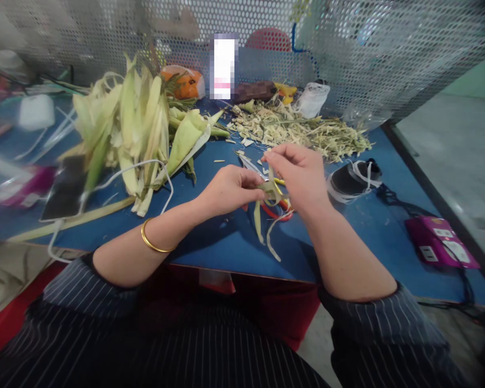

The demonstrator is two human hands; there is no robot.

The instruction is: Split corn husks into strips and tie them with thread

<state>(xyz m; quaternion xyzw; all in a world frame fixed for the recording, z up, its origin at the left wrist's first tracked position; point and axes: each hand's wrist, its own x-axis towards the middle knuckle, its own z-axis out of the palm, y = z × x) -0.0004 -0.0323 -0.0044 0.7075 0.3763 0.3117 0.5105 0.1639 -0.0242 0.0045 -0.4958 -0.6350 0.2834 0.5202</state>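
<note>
My left hand (235,188) pinches a pale green strip of corn husk (271,189) between thumb and fingers. Close by on the right, my right hand (297,170) has its thumb and fingers closed on the upper part of the same husk. Narrow husk ends (258,222) hang below the hands. Beneath them on the blue table lie scissors (283,211) with red and yellow handles, partly hidden by the hands and husk. A large bundle of corn husks (135,124) lies to the left of my hands.
Shredded husk scraps (291,126) are heaped at the back, before a perforated metal screen (347,59). A phone (64,186) with a white cable lies left. At right are a black spool-like object (350,180) and a purple power strip (440,242) with dark cords.
</note>
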